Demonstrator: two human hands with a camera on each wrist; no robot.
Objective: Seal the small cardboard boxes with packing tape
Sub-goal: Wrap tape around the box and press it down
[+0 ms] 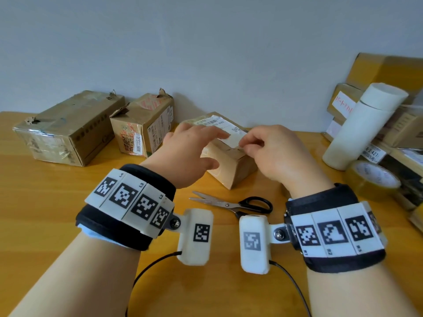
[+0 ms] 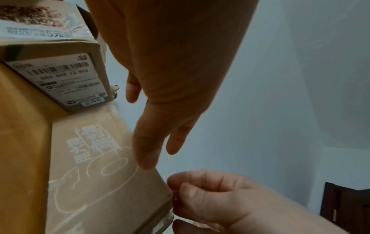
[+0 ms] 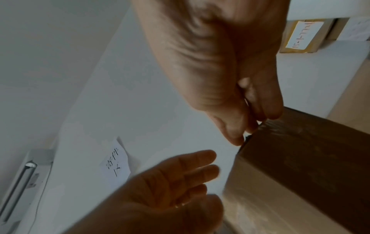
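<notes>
The wooden table (image 1: 57, 202) carried 3 cardboard boxes (image 1: 75, 131), scissors (image 1: 231, 203), a tape roll (image 1: 370, 179), a white paper roll (image 1: 357, 131) and stacked boxes (image 1: 402, 124).
</notes>
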